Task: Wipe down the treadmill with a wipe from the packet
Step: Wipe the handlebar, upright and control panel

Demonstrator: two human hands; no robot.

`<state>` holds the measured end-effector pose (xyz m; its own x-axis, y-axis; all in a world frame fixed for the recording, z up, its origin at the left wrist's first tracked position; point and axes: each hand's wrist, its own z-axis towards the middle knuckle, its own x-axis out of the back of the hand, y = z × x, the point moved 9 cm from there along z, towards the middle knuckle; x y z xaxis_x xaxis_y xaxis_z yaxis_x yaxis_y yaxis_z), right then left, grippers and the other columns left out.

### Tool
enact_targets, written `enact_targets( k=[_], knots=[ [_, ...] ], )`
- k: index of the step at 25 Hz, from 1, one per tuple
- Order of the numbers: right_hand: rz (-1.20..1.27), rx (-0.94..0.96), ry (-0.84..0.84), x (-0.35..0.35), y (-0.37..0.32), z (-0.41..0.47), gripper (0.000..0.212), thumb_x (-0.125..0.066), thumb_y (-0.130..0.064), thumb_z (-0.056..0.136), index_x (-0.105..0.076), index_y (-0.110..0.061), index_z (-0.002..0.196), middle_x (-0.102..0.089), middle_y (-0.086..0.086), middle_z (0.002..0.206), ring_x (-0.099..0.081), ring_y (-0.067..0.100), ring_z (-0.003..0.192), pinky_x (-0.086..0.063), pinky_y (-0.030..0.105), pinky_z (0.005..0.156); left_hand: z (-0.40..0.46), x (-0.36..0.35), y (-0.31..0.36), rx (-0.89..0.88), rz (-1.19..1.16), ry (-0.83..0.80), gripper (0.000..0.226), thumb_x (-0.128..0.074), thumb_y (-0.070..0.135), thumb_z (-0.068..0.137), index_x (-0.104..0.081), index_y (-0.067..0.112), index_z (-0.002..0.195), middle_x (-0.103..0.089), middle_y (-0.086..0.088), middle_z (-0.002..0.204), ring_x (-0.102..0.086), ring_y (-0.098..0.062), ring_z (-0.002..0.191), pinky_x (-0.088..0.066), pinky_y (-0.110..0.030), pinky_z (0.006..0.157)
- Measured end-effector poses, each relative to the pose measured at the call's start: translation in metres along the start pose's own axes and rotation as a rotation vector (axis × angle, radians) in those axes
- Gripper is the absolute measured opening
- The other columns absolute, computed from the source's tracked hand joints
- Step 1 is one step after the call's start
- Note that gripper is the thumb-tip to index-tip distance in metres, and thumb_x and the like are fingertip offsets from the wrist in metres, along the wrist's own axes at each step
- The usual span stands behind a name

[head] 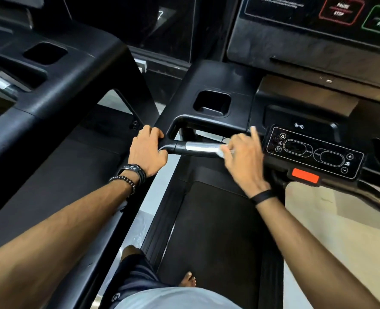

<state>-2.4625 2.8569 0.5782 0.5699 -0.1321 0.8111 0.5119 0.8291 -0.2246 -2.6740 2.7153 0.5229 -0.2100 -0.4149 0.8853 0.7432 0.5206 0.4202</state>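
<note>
Item: treadmill (215, 230), front handlebar (198, 148), under wiping.

Left hand (147, 150): clenched round the black bend of the handlebar; the bar is steadied by it.

Right hand (243, 152): a white wipe (221, 152) is pinched against the bar, at the inner end of the chrome section; the index finger is raised clear. The hand is blurred, so the exact finger placement cannot be told.

Between the hands: the bare chrome section of the bar. Just right of the right hand: the control panel (313, 152), with an orange tab (305, 176) below it. Beyond the hands: a cup recess (212, 103).

Packet: not seen.

Step judged: the handlebar is being wiped. Next move, judged: the wipe is to be drawn along the chrome toward the left hand, and that hand lifted so the bend can be covered.
</note>
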Motion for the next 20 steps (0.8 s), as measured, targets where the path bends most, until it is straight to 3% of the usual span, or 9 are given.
enact_targets(
  k=[4, 8, 12, 16, 20],
  knots=[
    [0.181, 0.146, -0.017, -0.032, -0.048, -0.014, 0.010, -0.071, -0.004, 0.085, -0.068, -0.008, 0.094, -0.064, 0.005, 0.093, -0.061, 0.023, 0.089, -0.014, 0.045, 0.125, -0.004, 0.003, 0.001, -0.011, 0.018, -0.003, 0.049, -0.051, 0.033, 0.072, -0.057, 0.011, 0.115, -0.050, -0.009, 0.112, -0.051, -0.031, 0.099, -0.038, -0.039, 0.083],
    [0.108, 0.160, 0.095, 0.017, 0.016, -0.034, 0.013, -0.077, -0.005, 0.085, -0.073, -0.009, 0.097, -0.068, 0.006, 0.105, -0.064, 0.024, 0.098, -0.018, 0.054, 0.122, -0.005, 0.002, -0.002, -0.011, -0.004, 0.006, 0.045, -0.054, 0.030, 0.074, -0.058, 0.012, 0.116, -0.050, -0.008, 0.113, -0.050, -0.031, 0.101, -0.039, -0.040, 0.085],
    [0.048, 0.138, 0.094, 0.035, 0.051, -0.043, 0.025, -0.083, -0.009, 0.081, -0.072, -0.005, 0.102, -0.068, 0.009, 0.108, -0.065, 0.025, 0.099, -0.019, 0.054, 0.123, 0.000, 0.000, -0.001, 0.003, -0.018, -0.001, 0.040, -0.064, 0.021, 0.075, -0.057, 0.012, 0.114, -0.049, -0.008, 0.112, -0.049, -0.030, 0.102, -0.036, -0.037, 0.084],
    [0.164, 0.285, 0.033, -0.003, 0.006, -0.022, 0.035, -0.086, -0.004, 0.075, -0.069, 0.002, 0.105, -0.068, 0.012, 0.103, -0.065, 0.029, 0.095, -0.024, 0.054, 0.121, -0.001, 0.002, 0.004, -0.005, -0.016, 0.000, 0.046, -0.054, 0.029, 0.070, -0.057, 0.012, 0.112, -0.049, -0.007, 0.110, -0.049, -0.030, 0.100, -0.040, -0.040, 0.084],
    [0.199, 0.398, -0.066, -0.047, -0.061, -0.007, 0.043, -0.085, -0.011, 0.076, -0.067, 0.002, 0.113, -0.068, 0.013, 0.108, -0.065, 0.029, 0.101, -0.016, 0.045, 0.125, -0.002, 0.003, 0.003, 0.011, -0.001, 0.003, 0.048, -0.052, 0.031, 0.069, -0.058, 0.012, 0.113, -0.050, -0.008, 0.111, -0.051, -0.030, 0.100, -0.042, -0.041, 0.083]
  ],
)
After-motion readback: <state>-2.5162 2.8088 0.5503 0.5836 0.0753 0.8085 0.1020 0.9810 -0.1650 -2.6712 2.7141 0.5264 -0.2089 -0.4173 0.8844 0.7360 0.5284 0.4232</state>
